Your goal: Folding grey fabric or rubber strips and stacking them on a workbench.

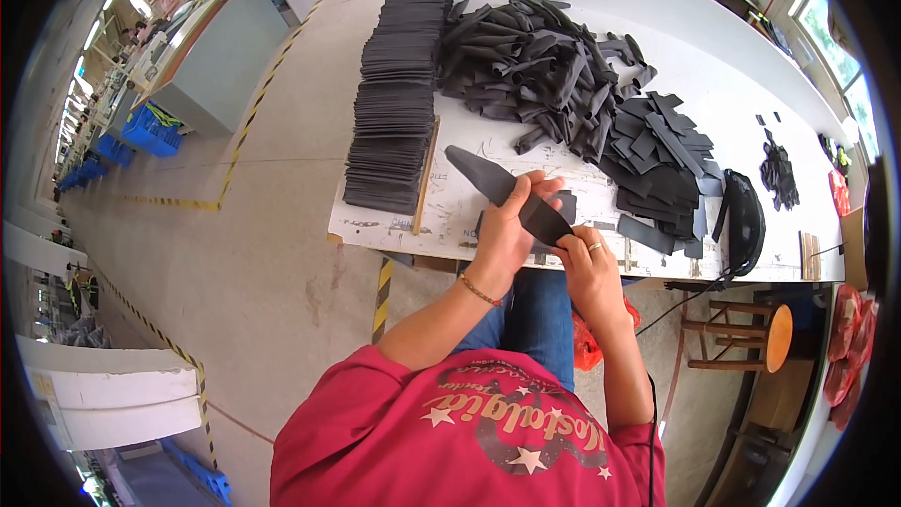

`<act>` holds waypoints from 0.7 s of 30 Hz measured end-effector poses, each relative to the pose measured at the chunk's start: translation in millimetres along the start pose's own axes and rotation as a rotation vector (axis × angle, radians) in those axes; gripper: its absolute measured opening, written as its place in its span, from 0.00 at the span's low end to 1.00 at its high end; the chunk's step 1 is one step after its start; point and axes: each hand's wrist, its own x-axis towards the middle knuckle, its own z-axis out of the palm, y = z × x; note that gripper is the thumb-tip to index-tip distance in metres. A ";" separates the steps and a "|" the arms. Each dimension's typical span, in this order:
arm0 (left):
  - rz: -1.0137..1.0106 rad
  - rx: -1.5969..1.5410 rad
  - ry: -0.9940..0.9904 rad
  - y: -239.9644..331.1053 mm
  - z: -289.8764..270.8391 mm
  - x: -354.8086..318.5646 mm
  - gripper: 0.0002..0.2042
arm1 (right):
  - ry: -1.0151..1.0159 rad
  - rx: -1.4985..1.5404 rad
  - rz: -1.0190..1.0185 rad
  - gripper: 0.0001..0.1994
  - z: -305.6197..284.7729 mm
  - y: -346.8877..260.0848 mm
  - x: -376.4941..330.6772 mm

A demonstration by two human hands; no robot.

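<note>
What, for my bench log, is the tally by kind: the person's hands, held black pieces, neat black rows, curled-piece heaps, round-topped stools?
Hands: 2 (left hand, right hand)
Held black piece: 1
Neat black row: 1
Curled-piece heap: 1
Round-topped stool: 1
Total: 6

hands point(504, 242) partly hide the black piece point(481, 173); distant people point(167, 2) are blurred.

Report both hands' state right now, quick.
Left hand: closed loosely, holding the long dark piece near its middle.
Right hand: closed, fingertips gripping the same piece at its near end.
</note>
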 end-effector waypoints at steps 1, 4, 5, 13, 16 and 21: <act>0.063 0.107 -0.023 4.9 -0.3 -0.5 0.14 | -0.022 -0.010 0.021 0.12 0.6 2.7 -4.3; 0.097 0.135 -0.058 1.6 1.2 -3.1 0.15 | -0.037 -0.009 0.037 0.11 -0.7 0.9 -5.0; 0.081 0.121 -0.042 -0.5 2.0 -2.1 0.15 | -0.019 -0.003 0.035 0.11 -0.8 0.1 -1.8; -0.034 0.063 -0.056 -8.5 1.2 -18.0 0.15 | 0.027 0.117 0.028 0.09 21.0 2.7 8.9; 0.041 0.127 0.016 12.6 -2.3 -9.9 0.17 | -0.004 0.156 0.037 0.09 18.2 6.1 6.8; 0.120 0.070 -0.078 11.6 -8.4 -5.1 0.18 | -0.014 0.189 0.043 0.09 14.9 3.4 14.0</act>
